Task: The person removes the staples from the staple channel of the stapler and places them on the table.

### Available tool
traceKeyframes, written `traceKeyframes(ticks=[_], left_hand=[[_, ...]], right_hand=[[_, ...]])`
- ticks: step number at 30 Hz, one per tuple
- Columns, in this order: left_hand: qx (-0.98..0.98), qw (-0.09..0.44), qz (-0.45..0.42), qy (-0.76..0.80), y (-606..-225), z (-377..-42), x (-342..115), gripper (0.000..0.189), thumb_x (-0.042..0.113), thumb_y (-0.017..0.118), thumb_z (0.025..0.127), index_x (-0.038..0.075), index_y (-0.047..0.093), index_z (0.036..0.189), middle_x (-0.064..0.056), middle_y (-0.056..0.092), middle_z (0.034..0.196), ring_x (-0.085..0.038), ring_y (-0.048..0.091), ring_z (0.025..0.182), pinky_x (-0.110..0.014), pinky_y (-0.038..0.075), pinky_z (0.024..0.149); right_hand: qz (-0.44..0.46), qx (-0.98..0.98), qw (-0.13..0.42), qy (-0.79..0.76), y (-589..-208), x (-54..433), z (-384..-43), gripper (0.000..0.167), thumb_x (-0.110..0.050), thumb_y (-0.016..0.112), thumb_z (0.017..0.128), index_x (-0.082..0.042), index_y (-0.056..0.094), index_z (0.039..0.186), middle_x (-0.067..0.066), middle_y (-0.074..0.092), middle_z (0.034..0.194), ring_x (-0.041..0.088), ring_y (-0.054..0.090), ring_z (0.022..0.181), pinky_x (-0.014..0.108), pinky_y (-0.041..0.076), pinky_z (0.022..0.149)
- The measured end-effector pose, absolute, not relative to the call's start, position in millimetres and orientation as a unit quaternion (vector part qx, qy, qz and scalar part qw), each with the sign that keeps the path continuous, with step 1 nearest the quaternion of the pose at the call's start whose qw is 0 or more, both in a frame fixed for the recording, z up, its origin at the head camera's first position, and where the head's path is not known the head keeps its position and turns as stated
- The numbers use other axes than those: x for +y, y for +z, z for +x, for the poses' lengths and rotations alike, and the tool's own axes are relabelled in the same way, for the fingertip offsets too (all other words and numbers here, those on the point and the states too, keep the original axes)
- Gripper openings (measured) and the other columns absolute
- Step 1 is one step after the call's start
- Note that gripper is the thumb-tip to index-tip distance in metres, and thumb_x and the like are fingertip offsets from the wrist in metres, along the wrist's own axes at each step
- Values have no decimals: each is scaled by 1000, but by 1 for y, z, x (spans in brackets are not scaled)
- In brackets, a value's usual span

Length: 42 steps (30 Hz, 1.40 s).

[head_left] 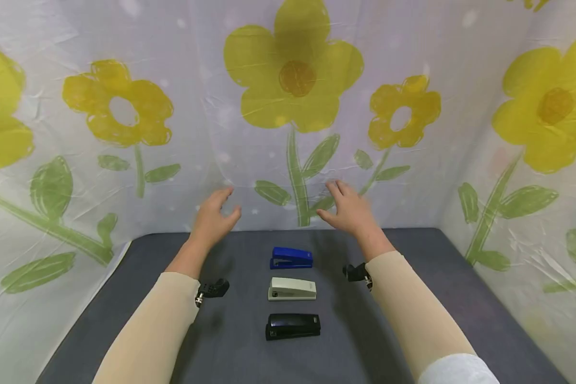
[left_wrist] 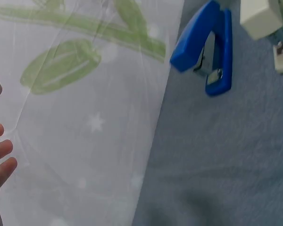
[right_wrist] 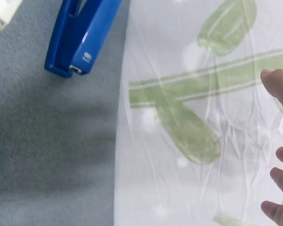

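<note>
I have the left hand (head_left: 213,216) and right hand (head_left: 349,210) raised, fingers spread; the blue stapler (head_left: 292,258) lies lower, between them, on the bench (head_left: 240,352), white stapler (head_left: 293,289) and black stapler (head_left: 293,326) nearer the head camera.

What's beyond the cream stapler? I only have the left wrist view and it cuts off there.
Observer: A black stapler, third in the row and nearest the person.
Operator: Where's the right hand?
Observer: The right hand is raised, holding nothing, in front of the printed backdrop.
Operator: I only get green leaves and stems on that print. Anything else on it?
Observer: Yes, yellow flowers; the large yellow flower near the middle has an orange-brown centre.
</note>
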<state>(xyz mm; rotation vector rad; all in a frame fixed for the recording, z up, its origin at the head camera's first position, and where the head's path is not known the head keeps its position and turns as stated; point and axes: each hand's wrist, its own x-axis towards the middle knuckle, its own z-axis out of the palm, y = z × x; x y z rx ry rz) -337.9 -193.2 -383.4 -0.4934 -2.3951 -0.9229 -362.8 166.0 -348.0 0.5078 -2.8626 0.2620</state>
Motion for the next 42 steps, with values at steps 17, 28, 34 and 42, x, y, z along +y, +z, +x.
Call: traceKeyframes(ticks=[17, 28, 34, 42], left_hand=[[-806, 271, -187, -492, -419, -306, -172, 52, 1, 70, 94, 0, 57, 144, -18, 61, 132, -34, 65, 104, -43, 55, 80], [-794, 200, -138, -556, -454, -294, -152, 47, 2, 69, 96, 3, 60, 141, -16, 64, 124, -29, 64, 101, -30, 50, 80], [-801, 166, -117, -564, -477, -293, -141, 40, 2, 68, 95, 1, 65, 135, -18, 68, 115, -22, 64, 92, -29, 50, 77], [-827, 98, -113, -542, -501, -294, -132, 38, 1, 70, 92, -4, 67, 130, -9, 70, 99, -12, 50, 63, -26, 42, 58]], right_hand=[[270, -943, 130, 142, -381, 141, -331, 71, -42, 69, 98, -12, 43, 157, 15, 38, 160, 40, 54, 131, 58, 45, 101], [329, -928, 68, 162, -402, 130, -319, 62, -38, 68, 100, -15, 49, 154, 13, 48, 153, 33, 50, 137, 52, 43, 106], [344, -926, 25, 150, -415, 122, -319, 59, -36, 69, 100, -11, 52, 151, 12, 53, 149, 30, 52, 135, 49, 43, 107], [356, -923, -22, 147, -429, 107, -322, 49, -30, 71, 99, -4, 63, 139, 9, 65, 129, 24, 63, 116, 42, 49, 98]])
